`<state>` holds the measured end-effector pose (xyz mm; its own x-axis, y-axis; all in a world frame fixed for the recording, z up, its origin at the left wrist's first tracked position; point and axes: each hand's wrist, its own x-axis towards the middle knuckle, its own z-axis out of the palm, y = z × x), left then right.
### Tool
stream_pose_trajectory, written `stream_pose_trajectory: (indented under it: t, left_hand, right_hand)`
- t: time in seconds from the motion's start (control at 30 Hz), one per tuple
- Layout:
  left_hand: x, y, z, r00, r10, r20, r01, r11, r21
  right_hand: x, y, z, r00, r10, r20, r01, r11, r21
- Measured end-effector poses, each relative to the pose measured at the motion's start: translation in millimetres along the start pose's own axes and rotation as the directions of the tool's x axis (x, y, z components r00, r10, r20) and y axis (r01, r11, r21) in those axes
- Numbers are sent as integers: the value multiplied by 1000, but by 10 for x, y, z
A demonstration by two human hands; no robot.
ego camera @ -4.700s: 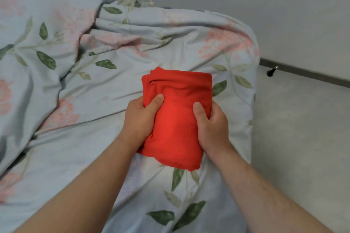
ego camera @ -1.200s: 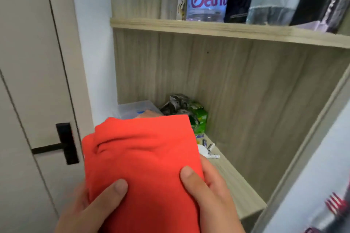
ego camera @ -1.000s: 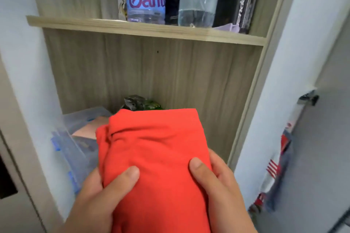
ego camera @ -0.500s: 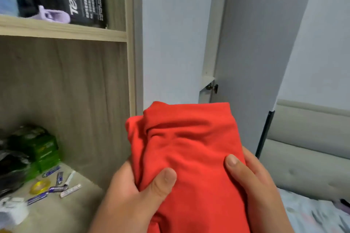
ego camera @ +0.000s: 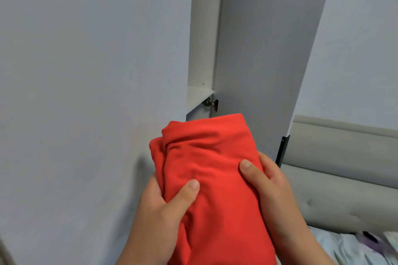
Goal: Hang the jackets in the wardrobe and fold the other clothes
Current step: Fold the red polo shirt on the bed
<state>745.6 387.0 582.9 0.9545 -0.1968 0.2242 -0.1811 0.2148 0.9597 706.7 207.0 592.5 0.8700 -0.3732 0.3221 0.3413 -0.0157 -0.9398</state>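
- While both thumbs press on top, the left hand [ego camera: 159,211] and right hand [ego camera: 273,196] grip the folded red cloth garment [ego camera: 213,178] from either side.
- It is held up before the open grey wardrobe door [ego camera: 265,49].

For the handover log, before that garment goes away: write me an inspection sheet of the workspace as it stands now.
Surface: no worktop in view; a corner of the bed cover shows at lower right.
Job's things: folded red garment, held up in front of the wardrobe; wardrobe door stands open, a white shelf shows in the gap.
Clutter: a dark item on the bed cover, too blurred to tell.
Grippers: left hand grips the garment's left side; right hand grips its right side; both thumbs on top.
Cables: nothing seen.
Surroundings: plain grey panel at left, padded headboard at right.
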Motion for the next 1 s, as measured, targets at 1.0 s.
stream_pose_trajectory:
  t: [1.0]
  left_hand:
    - [2047,-554,1184,937,158,-310,-102,977,188]
  right_hand:
    - [2367,591,-686,984,-164,68,169,983,-68]
